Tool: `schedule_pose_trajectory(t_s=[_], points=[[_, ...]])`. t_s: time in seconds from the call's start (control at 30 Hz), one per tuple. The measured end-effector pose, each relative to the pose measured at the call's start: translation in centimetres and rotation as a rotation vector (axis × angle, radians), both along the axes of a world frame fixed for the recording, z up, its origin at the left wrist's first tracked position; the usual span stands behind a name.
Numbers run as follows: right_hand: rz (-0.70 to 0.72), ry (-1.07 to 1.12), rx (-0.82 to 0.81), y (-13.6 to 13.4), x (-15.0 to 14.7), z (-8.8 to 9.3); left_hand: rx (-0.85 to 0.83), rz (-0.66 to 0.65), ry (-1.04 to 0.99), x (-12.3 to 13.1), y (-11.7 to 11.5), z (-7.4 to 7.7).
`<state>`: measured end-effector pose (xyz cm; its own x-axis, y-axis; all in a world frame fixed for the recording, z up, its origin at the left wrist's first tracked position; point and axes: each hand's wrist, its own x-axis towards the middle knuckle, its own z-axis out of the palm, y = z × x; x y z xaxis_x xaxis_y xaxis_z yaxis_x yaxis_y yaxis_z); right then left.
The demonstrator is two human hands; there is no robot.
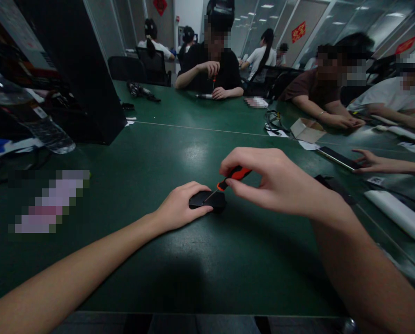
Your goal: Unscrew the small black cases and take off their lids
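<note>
A small black box-like device (215, 199) lies on the green table, its exact kind not clear. My left hand (184, 206) grips it from the left, fingers along the far side and thumb along the near side. In my right hand (263, 181) is a screwdriver (238, 174) with an orange and black handle, held between thumb and fingers. Its thin shaft slants down to the left, and the tip meets the top of the device near my left hand. Whether the tip sits in a screw is too small to tell.
A pixelated flat item (54, 202) lies to the left, near a clear plastic bottle (36, 111) and a black pillar (75, 69). At right are a white bar-shaped object (397, 215), a phone-like slab (340, 158) by another person's hand (374, 162), and a cardboard box (308, 130). Several people sit around.
</note>
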<state>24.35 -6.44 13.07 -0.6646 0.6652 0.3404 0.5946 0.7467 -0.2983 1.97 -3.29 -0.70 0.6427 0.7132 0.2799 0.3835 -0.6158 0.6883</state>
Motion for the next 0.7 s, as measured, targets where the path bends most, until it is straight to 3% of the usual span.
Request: schedule_pose_trajectory(t_s=[0.7], points=[[0.095, 0.001, 0.031, -0.56, -0.55, 0.06, 0.043, 0.005, -0.024, 0.01, -0.01, -0.24]])
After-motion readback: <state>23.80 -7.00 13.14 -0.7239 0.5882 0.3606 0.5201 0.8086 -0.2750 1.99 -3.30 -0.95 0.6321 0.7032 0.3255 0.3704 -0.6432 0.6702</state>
